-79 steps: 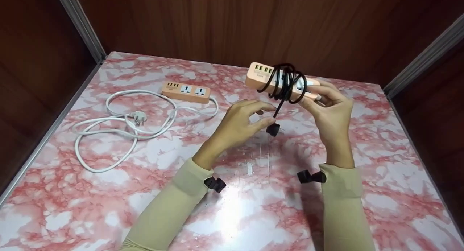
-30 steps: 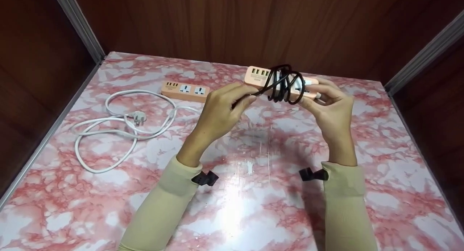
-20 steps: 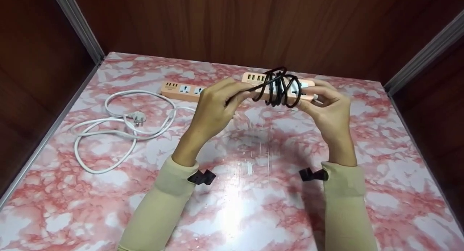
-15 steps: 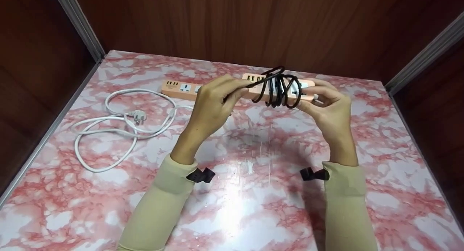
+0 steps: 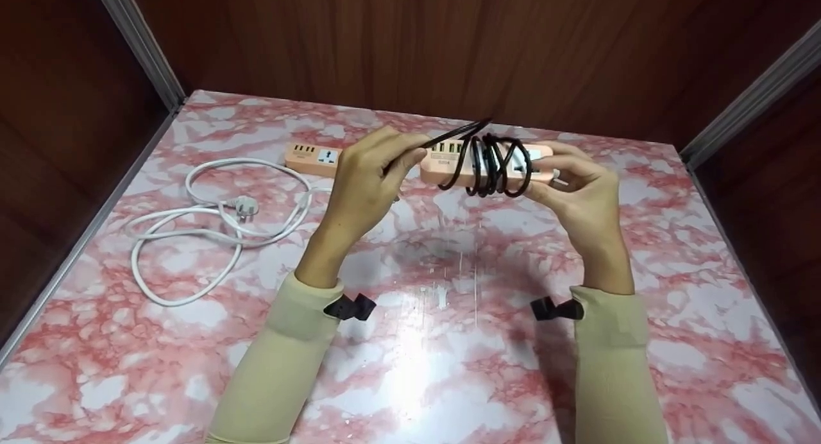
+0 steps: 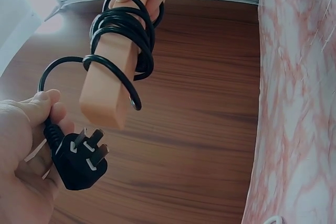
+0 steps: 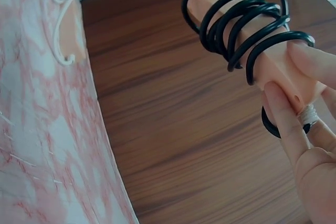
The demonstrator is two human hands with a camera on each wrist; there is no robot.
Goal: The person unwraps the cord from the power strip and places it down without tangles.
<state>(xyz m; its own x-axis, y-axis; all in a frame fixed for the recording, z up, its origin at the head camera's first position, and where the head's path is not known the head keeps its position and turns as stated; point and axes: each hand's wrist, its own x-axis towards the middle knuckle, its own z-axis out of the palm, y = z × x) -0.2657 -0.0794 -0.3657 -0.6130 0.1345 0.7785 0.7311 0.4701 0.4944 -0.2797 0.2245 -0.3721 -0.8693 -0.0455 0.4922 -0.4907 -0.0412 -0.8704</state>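
Note:
My right hand grips one end of a peach-coloured power strip, holding it up off the table. A black cord winds round the strip in several loose loops. In the left wrist view, my left hand pinches the cord just above its black three-pin plug, which hangs by the palm. From those fingers the cord runs over to the strip's far side. My left hand hides the plug in the head view. In the right wrist view, a white ribbed sleeve shows at the strip's gripped end.
A second peach power strip lies on the marbled table behind my left hand, partly covered by it. Its white cord sprawls in loops to the left, with a white plug among them. Dark wooden panels enclose the table.
My left hand took hold of the cord near the hanging plug, then drew it up and left. The cord now stretches over the strip's top. The held strip shifted slightly left and down.

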